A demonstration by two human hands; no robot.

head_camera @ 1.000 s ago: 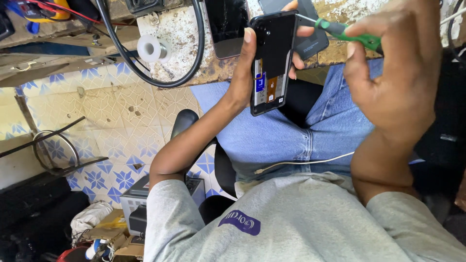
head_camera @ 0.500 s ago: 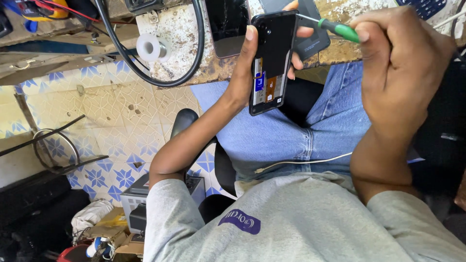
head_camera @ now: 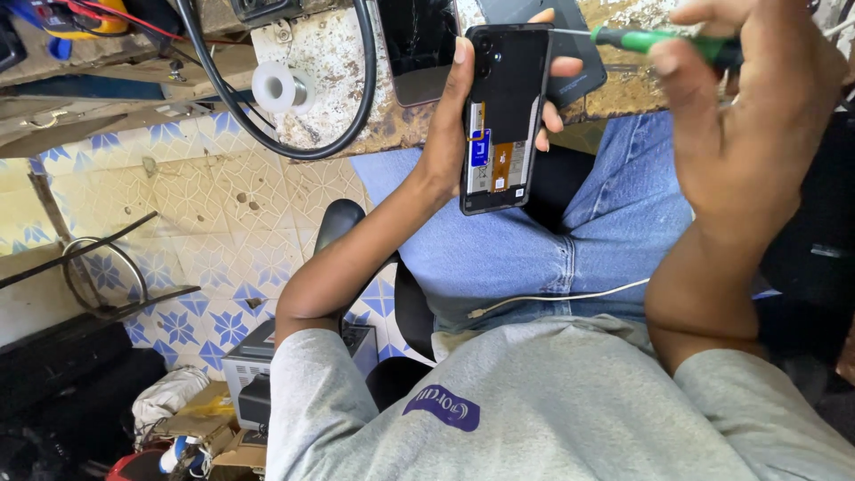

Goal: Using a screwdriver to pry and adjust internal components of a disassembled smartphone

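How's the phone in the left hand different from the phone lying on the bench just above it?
The opened phone is gripped in the left hand, off the bench, while the dark phone lies flat on the worn bench. The opened phone has its back off, showing a blue part and an orange strip inside; the dark phone shows only a plain glossy face. Both are dark, slim rectangles.

left hand (head_camera: 459, 134) grips opened black phone (head_camera: 503, 116), back cover off; right hand (head_camera: 748, 116) holds green screwdriver (head_camera: 655, 40), tip touching phone's top edge
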